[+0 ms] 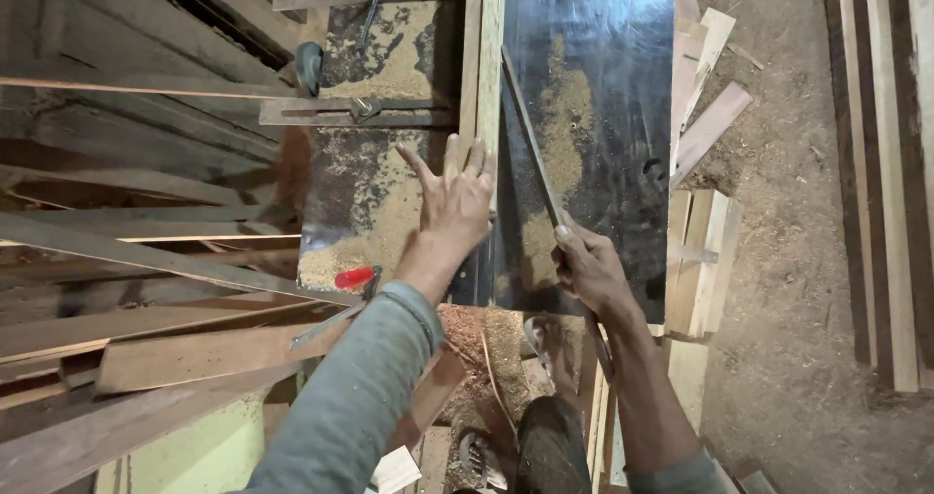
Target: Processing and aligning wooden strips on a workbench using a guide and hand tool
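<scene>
My left hand (455, 197) lies flat with fingers spread on a dark metal machine table (603, 75), its fingertips against an upright pale wooden fence (484, 56). My right hand (587, 268) is closed on a thin dark wooden strip (530, 139) that runs diagonally up the table, right of the fence. Sawdust covers the table on both sides of the fence. Grey sleeves cover both of my forearms.
A red knob (354, 278) sits at the table's near left corner. Long planks (146, 358) are stacked at the left. Short offcuts (702, 260) pile up at the table's right edge. More boards (885, 163) lie on the sawdust-covered floor at the right.
</scene>
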